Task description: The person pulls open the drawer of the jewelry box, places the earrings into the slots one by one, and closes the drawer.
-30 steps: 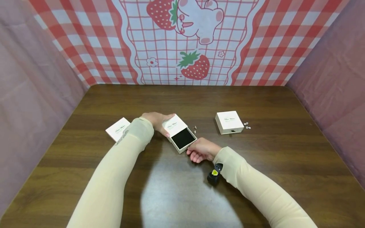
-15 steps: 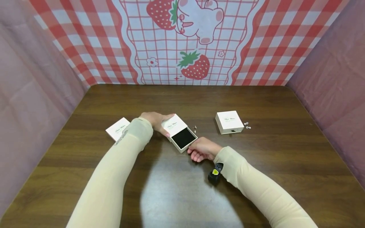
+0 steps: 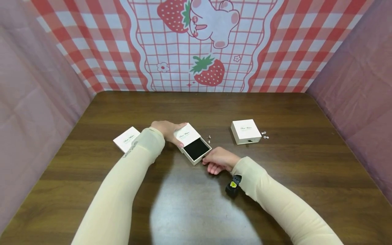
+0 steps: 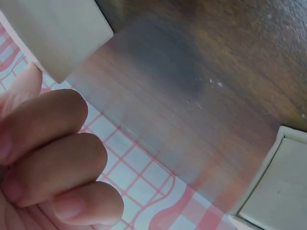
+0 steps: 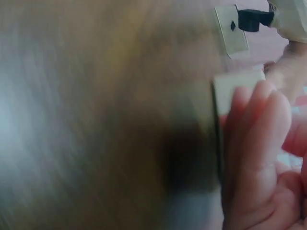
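A white drawer box (image 3: pixel 188 135) lies at the middle of the table, its drawer (image 3: pixel 196 149) partly slid out and showing a black lining. My left hand (image 3: pixel 167 130) grips the box's sleeve from the left, thumb and fingers on opposite sides. In the left wrist view, curled fingers (image 4: pixel 62 153) show beside the box's pale wall (image 4: pixel 62 38). My right hand (image 3: pixel 221 159) is at the drawer's front corner with fingers curled, fingertips right at the front wall. Fingers partly cover the box (image 5: pixel 238 88) in the right wrist view; what they pinch is hidden. Small earrings (image 3: pixel 209 139) lie just right of the box.
Partly behind my left forearm is a second white box (image 3: pixel 126 139). Another white box (image 3: pixel 246 131), with a dark tab on its front, stands at the right, beside a second pair of small earrings (image 3: pixel 265 135). A patterned cloth (image 3: pixel 196 44) hangs behind the table (image 3: pixel 275 204).
My right hand has shifted slightly to the right, its fingertips still by the drawer front. The left hand, box and drawer have hardly moved.
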`<state>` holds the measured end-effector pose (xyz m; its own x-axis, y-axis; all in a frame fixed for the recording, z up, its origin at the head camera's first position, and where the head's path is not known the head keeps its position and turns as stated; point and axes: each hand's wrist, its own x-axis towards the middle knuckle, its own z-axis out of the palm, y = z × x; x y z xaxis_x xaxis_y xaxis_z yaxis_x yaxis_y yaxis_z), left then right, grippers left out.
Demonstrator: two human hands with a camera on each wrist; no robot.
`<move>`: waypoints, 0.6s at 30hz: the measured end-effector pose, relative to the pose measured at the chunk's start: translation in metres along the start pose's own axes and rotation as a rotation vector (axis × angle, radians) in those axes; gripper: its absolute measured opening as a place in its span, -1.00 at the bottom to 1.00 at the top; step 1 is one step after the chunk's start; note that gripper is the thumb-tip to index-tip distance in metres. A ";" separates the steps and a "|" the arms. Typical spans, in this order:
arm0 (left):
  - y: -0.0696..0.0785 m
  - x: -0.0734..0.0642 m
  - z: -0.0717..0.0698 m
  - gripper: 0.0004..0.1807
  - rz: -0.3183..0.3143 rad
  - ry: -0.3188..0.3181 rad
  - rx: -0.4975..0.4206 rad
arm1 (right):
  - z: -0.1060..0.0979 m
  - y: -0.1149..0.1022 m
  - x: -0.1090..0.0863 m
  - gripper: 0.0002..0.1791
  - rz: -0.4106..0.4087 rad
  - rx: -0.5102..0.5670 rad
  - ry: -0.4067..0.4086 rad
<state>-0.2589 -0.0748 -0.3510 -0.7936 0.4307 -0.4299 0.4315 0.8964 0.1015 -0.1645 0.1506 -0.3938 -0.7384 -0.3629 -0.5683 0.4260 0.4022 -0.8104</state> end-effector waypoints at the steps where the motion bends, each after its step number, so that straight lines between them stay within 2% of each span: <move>1: -0.001 0.000 0.000 0.13 0.002 0.002 0.003 | -0.004 -0.002 -0.002 -0.82 -0.015 -0.055 0.005; 4: -0.003 -0.001 0.002 0.13 0.006 0.009 0.003 | -0.017 -0.008 -0.007 -0.83 -0.058 -0.211 0.053; 7: -0.007 -0.003 0.003 0.13 0.011 0.010 0.000 | -0.030 -0.014 -0.008 -0.77 -0.114 -0.272 0.120; 11: -0.010 -0.004 0.005 0.12 0.018 0.007 -0.008 | -0.038 -0.015 0.003 -0.62 -0.168 -0.254 0.220; 15: -0.011 -0.004 0.007 0.12 0.037 0.014 -0.011 | -0.040 -0.014 0.017 -0.59 -0.152 -0.212 0.344; 18: -0.012 -0.003 0.008 0.13 0.040 0.019 -0.012 | -0.041 -0.014 0.025 -0.58 -0.123 -0.139 0.396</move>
<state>-0.2585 -0.0878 -0.3586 -0.7839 0.4678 -0.4083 0.4578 0.8797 0.1290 -0.2104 0.1702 -0.3906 -0.9343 -0.0760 -0.3484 0.2680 0.4951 -0.8265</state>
